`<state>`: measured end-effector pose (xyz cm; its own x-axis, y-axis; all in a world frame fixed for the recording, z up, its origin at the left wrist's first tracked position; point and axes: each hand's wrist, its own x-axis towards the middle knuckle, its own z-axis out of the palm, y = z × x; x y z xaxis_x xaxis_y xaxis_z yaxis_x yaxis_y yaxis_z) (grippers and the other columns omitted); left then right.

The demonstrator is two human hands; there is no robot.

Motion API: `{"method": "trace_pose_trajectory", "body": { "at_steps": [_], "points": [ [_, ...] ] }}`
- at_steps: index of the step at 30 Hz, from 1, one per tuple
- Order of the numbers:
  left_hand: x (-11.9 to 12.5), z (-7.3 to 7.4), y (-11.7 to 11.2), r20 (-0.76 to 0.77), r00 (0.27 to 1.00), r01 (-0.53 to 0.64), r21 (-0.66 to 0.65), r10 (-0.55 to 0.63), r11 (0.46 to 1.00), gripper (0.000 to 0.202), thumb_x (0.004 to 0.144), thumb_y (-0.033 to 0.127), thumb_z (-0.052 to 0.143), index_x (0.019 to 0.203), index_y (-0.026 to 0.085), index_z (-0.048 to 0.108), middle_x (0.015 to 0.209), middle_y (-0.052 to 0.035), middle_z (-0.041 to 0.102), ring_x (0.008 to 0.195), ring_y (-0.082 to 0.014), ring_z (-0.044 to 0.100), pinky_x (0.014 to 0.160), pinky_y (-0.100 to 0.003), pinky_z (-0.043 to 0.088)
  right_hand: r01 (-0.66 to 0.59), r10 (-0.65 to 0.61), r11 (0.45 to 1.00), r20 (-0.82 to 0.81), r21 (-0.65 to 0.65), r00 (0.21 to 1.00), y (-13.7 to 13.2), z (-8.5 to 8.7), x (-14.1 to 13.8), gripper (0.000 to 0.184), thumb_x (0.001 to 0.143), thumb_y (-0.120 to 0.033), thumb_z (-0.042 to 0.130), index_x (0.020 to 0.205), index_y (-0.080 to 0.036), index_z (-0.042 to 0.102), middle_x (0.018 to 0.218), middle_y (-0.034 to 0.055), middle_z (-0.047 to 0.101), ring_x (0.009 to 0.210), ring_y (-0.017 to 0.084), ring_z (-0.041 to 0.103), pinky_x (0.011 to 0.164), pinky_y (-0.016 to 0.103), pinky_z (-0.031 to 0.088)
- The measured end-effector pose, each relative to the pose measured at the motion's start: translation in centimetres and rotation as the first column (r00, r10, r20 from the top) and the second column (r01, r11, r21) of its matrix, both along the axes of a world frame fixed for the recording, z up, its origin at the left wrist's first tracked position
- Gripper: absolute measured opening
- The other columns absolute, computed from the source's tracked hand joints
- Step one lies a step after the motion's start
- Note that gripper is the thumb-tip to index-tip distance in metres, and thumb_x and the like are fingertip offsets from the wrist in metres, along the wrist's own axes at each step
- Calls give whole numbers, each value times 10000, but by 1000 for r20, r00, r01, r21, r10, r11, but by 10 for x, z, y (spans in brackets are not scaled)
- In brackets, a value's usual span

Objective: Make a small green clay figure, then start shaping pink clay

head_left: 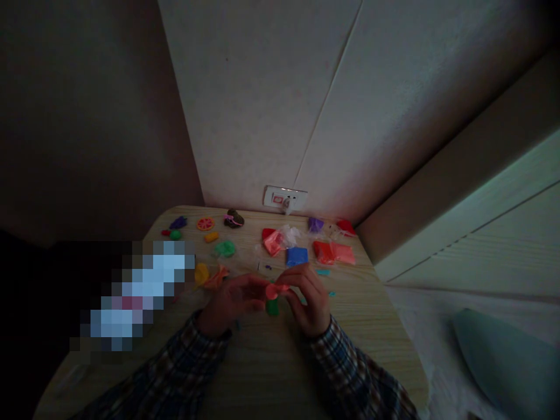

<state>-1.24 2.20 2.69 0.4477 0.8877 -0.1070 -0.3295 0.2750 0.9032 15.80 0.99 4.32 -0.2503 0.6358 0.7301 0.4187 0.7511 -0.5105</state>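
Note:
Both my hands meet over the middle of a light wooden table [271, 373]. My left hand [230, 303] and my right hand [308, 297] pinch a small piece of pink-red modelling clay [275, 290] between their fingertips. Both hands are closed on it. A small green clay lump [272, 308] lies on the table just under the hands. Plaid sleeves cover both forearms.
Clay pieces and packets lie across the far half of the table: a blue block [296, 255], red packets [335, 252], a green piece [224, 248], a yellow lump [201, 273], an orange slice shape [205, 223], a dark figure [234, 219]. A wall socket [285, 199] sits behind. A pixelated patch covers the left.

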Motion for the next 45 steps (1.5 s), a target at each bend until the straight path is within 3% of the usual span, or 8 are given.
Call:
{"method": "trace_pose_trajectory", "body": {
  "at_steps": [6,13,21,24,30,34,41,45],
  "points": [
    [2,-3,0,-16,1000,-1,-46,0,999,205,553,208,790,693,129,664,650,4,664,634,-117,584,632,-225,465,-101,101,995,64,-4,993,-1,1,-1,232,913,-224,400,1008,-167,604,912,81,640,860,184,547,743,337,458],
    [1,-8,0,96,991,-82,-95,91,992,143,612,137,738,748,144,696,700,27,685,653,-95,588,617,-176,461,-211,216,976,151,-46,965,0,2,-5,467,905,-457,338,1206,-144,509,1089,115,599,1025,211,515,883,387,426],
    [2,-7,0,286,953,-42,-194,98,980,280,524,250,823,771,176,715,750,5,686,688,-119,604,625,-191,497,-136,137,991,114,-18,984,-2,4,-4,239,900,-263,435,1008,-194,637,1136,91,575,1023,209,522,854,382,458],
    [2,-7,0,259,960,-59,-168,102,984,270,523,228,826,752,159,701,707,-6,666,670,-117,597,611,-190,492,-121,125,991,79,-53,989,-3,4,-5,197,876,-218,484,1007,-195,629,1138,90,568,1018,203,522,845,371,465],
    [1,-13,1,144,987,-61,-59,69,996,264,537,290,813,718,146,686,667,-5,652,651,-127,565,598,-210,450,-143,159,977,97,-158,983,-2,2,-5,371,860,-360,498,1202,-218,519,1228,108,494,1100,232,464,880,410,445],
    [1,-17,0,67,997,-22,-27,24,999,252,558,336,795,638,135,666,603,-1,632,608,-120,542,580,-214,416,-149,162,980,97,-134,982,-1,3,-5,331,850,-406,497,1103,-217,597,1208,104,508,1080,235,470,880,417,432],
    [0,-10,-1,-52,999,9,156,-1,988,330,623,456,720,720,143,683,681,-19,631,682,-148,555,660,-242,439,-52,60,991,62,-120,996,-2,3,-5,248,852,-385,503,950,-198,632,1085,101,576,986,220,515,808,396,459],
    [2,-10,-6,-167,985,0,269,46,963,288,646,377,721,821,154,668,759,-34,642,707,-165,582,660,-256,467,-46,52,996,85,-71,995,-2,-1,-8,159,868,-307,488,888,-191,594,1026,91,598,954,208,528,795,379,457]
  ]
}}
